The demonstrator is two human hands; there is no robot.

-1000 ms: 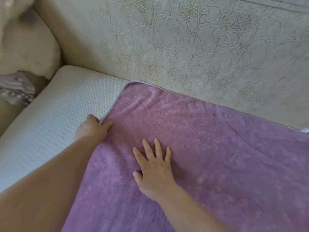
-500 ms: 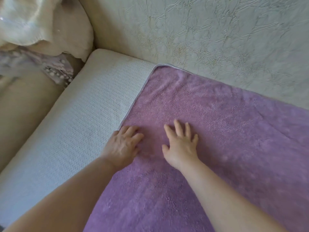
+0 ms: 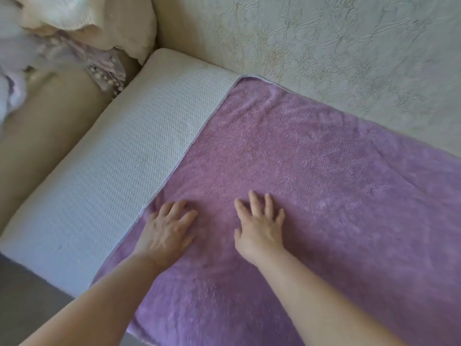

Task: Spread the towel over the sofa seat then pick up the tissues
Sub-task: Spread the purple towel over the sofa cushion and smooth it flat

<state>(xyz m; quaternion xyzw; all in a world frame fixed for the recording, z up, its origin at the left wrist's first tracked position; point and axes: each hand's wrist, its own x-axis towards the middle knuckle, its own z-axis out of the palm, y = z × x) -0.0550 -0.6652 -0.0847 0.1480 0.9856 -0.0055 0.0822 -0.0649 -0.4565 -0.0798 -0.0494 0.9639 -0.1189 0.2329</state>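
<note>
1. A purple towel (image 3: 311, 176) is seen laid flat over the sofa seat (image 3: 119, 166); most of the seat on the right is covered by it.
2. A strip of the white textured seat is left bare on the left of the towel, and the towel's pale hemmed edge runs diagonally along this strip.
3. The far edge of the towel is placed against the sofa backrest (image 3: 324, 58), which has an embossed flower pattern.
4. The left hand (image 3: 167, 231) is laid palm down on the towel, just inside its left edge, with the fingers only slightly spread. Nothing is held in it.
5. The right hand (image 3: 259, 228) is pressed flat on the towel near the left hand, apart from it, with the fingers spread wide. Nothing is gripped by it.
6. Both forearms are bare and are stretched in from the lower edge of the view.
7. Light crumpled fabrics (image 3: 62, 26) are piled on the armrest (image 3: 45, 136) at the upper left; whether the tissues are among them cannot be told.
</note>
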